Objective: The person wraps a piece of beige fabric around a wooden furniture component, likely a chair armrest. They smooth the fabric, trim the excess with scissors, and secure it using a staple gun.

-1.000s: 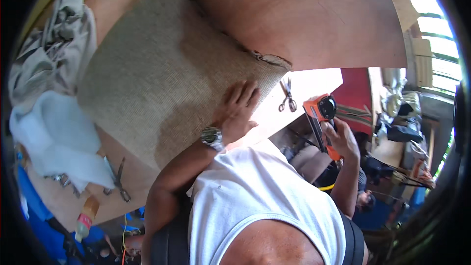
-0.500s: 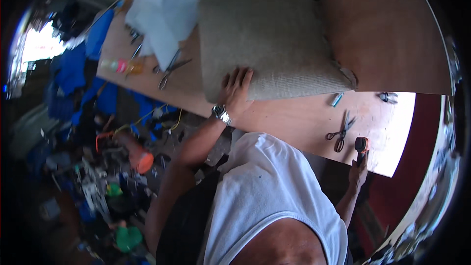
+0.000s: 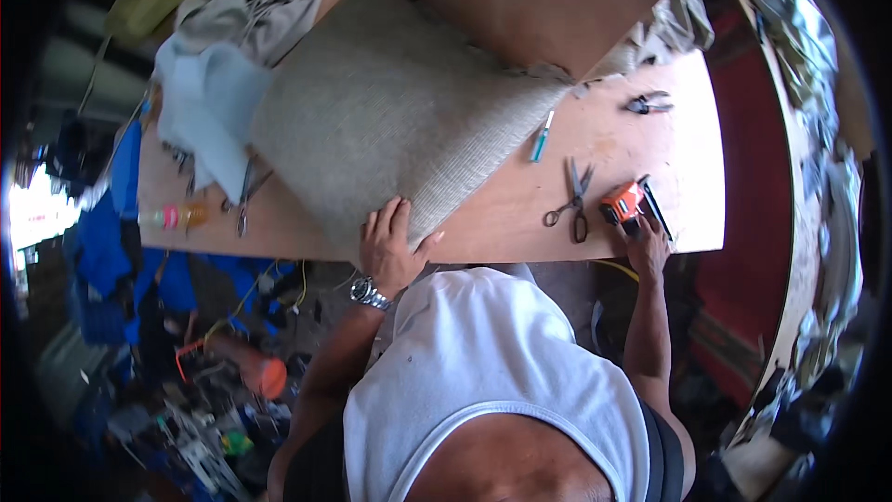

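Note:
My left hand [image 3: 392,246] lies on the near corner of a grey-beige ribbed fabric panel [image 3: 362,102], fingers stretched over the cloth and thumb spread beyond its edge. A smooth brown board [image 3: 530,0] adjoins the panel along a ragged fabric edge, its top cut off by the picture. At the right of the table, my right hand [image 3: 649,237] is closed around an orange and black staple gun [image 3: 621,203], which rests on or just above the wood. Scissors [image 3: 574,197] lie just left of it.
Pliers [image 3: 648,103] and a teal tube [image 3: 541,141] lie on the pale wooden table [image 3: 502,232]. On the left are white padding [image 3: 209,102], a second pair of scissors [image 3: 244,200] and a bottle [image 3: 177,216]. Clutter covers the floor at lower left.
The panel and board have swung round, the near corner coming toward me under my left hand. My right hand and the staple gun now sit farther in over the table. The view has turned.

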A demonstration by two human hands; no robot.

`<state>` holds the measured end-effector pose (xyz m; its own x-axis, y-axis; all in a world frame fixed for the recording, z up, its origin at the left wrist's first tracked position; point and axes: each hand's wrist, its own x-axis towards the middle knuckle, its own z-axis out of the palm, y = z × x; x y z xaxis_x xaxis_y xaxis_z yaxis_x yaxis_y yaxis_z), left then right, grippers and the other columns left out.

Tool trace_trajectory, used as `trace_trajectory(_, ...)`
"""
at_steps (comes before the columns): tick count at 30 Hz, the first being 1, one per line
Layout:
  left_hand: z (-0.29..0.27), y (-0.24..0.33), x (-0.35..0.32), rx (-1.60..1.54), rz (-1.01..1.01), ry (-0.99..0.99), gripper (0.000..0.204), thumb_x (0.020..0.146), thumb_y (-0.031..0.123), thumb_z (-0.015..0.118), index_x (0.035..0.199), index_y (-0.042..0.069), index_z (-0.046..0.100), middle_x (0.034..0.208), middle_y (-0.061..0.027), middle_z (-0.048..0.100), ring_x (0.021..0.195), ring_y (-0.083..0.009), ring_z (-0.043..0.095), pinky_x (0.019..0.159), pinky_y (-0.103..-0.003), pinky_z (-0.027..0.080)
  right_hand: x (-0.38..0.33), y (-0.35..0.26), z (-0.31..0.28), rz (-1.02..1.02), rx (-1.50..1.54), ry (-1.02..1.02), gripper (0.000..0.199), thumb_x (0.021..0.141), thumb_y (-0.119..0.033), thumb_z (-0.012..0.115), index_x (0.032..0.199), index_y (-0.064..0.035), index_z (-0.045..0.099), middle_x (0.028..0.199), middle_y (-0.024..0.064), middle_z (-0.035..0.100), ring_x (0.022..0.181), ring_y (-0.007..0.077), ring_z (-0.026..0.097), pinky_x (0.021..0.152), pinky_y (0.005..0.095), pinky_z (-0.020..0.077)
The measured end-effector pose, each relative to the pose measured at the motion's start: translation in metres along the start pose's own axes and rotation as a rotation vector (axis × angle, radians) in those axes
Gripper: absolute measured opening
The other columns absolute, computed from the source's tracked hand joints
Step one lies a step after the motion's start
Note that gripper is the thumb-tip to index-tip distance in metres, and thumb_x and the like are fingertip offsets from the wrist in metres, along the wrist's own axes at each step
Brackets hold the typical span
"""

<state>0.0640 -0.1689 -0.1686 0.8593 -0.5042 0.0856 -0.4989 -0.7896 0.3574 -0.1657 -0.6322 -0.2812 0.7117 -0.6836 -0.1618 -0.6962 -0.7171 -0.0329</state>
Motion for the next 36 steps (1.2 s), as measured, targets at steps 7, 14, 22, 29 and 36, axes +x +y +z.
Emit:
trace_trajectory(7,0.051,-0.016,0.165,-0.334,0.392,-0.017,0.06,0.097,0.042,0.065,0.132,-0.007,0.059,0.14,-0.0252,0.059,0.125,-0.0428,0.058,0.108,-0.048,0.045,-0.001,-0.114,-0.053,-0.159,0.414,0.355,0.037,0.087,-0.011,0.073,0.123,-0.0073,0.067,0.129,0.0173,0.064,0.12,0.0377,0.06,0.101,0.0453,0.0492)
trace_trajectory(14,0.125,0.06,0.328,-0.523,0.347,-0.364,0.053,0.094,0.054,0.061,0.106,0.004,0.075,0.113,-0.0229,0.072,0.107,-0.0409,0.068,0.096,-0.046,0.053,-0.105,-0.206,-0.077,-0.118,0.47,0.158,0.034,0.086,-0.009,0.076,0.119,-0.0061,0.069,0.126,0.0146,0.067,0.118,0.0361,0.061,0.1,0.0441,0.0515)
trace_trajectory(22,0.192,0.065,0.327,-0.766,0.77,0.091,0.014,0.095,0.023,0.065,0.101,0.011,0.071,0.086,-0.0159,0.072,0.081,-0.0361,0.071,0.073,-0.048,0.057,-0.181,-0.219,-0.104,0.408,0.402,-0.067,0.032,0.087,-0.01,0.075,0.118,-0.007,0.069,0.117,0.0145,0.071,0.112,0.0347,0.065,0.096,0.0423,0.0533)
trace_trajectory(29,0.138,0.058,0.315,-1.023,0.442,-0.14,0.021,0.098,0.015,0.062,0.116,0.004,0.057,0.098,-0.0188,0.071,0.088,-0.0397,0.071,0.074,-0.051,0.055,-0.074,-0.232,-0.152,0.054,0.333,0.034,0.028,0.09,-0.007,0.072,0.117,-0.0031,0.069,0.112,0.0155,0.072,0.102,0.035,0.07,0.089,0.0401,0.0562)
trace_trajectory(36,0.121,0.058,0.314,-1.007,0.478,-0.294,0.041,0.089,0.017,0.078,0.118,0.004,0.054,0.106,-0.0204,0.072,0.099,-0.0389,0.072,0.078,-0.047,0.057,0.026,-0.266,-0.167,-0.214,0.327,0.155,0.027,0.092,-0.006,0.066,0.119,-0.0048,0.069,0.108,0.013,0.072,0.098,0.031,0.071,0.083,0.0401,0.057)
